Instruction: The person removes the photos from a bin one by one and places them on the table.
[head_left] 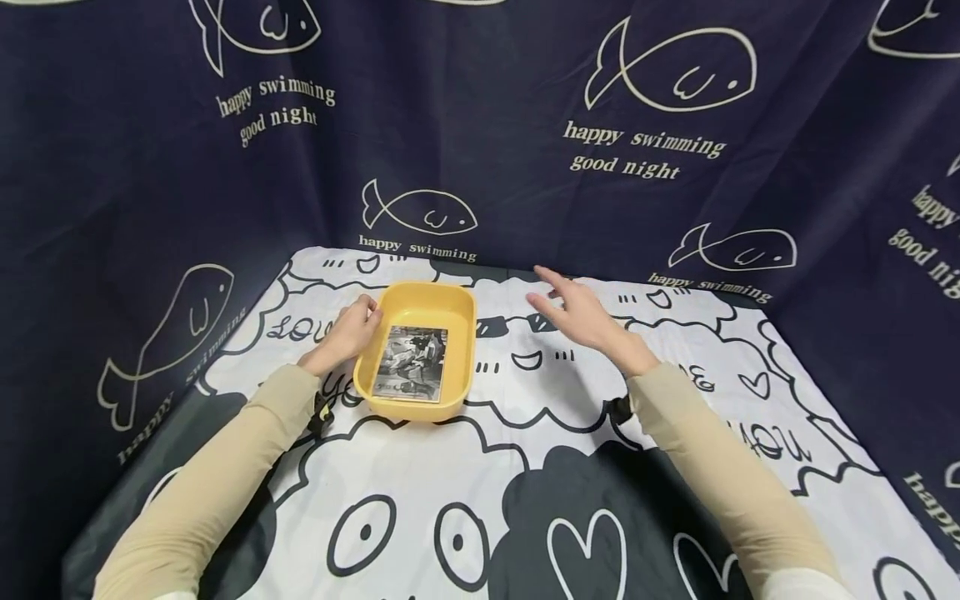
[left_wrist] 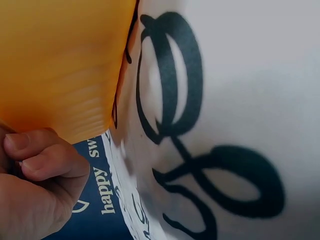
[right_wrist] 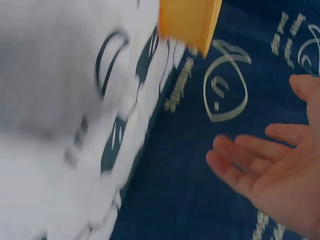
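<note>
A yellow, round-cornered tray (head_left: 420, 308) sits upright at eleven o'clock from me, my left hand (head_left: 348, 332) gripping its ten o'clock rim. Inside, toward six o'clock, lies a black-and-white photo (head_left: 411, 364).

And there it is, "happy swimming" over "good night" in pale letters, repeating across the dark blue cloth (head_left: 517, 108) beneath fish outlines (head_left: 686, 71), with the left wrist view catching just "happy sw". Down on the white worktop cloth (head_left: 420, 475), "YOU" reads in dark letters over on the right, while at left "LO" and "yo" show, their words partly covered.
</note>
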